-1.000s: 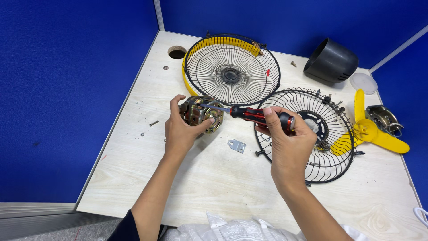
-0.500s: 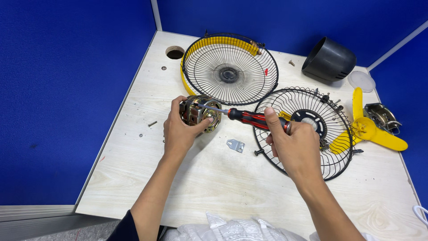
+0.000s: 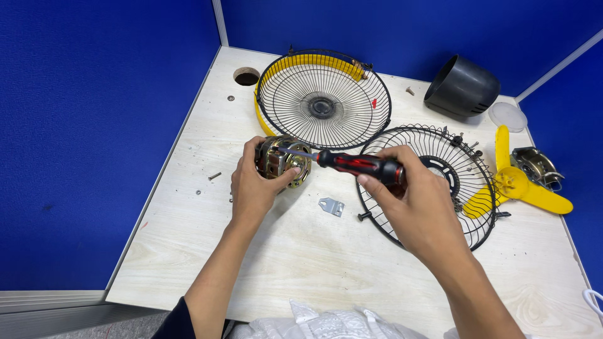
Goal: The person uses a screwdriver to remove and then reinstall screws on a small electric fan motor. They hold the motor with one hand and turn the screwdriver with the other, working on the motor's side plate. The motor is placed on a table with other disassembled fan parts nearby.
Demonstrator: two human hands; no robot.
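Now screwdriver (image 3: pixel 352 163) lengthwise leftward, tip at motor (image 3: pixel 282 164)

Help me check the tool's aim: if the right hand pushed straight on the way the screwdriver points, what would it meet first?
The right hand aims the screwdriver leftward; its tip already looks to be at the fan motor held by the left hand, so the motor comes first, though depth is unclear.

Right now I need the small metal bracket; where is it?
Head view: bracket lies on the table, centre, between left hand and right hand.
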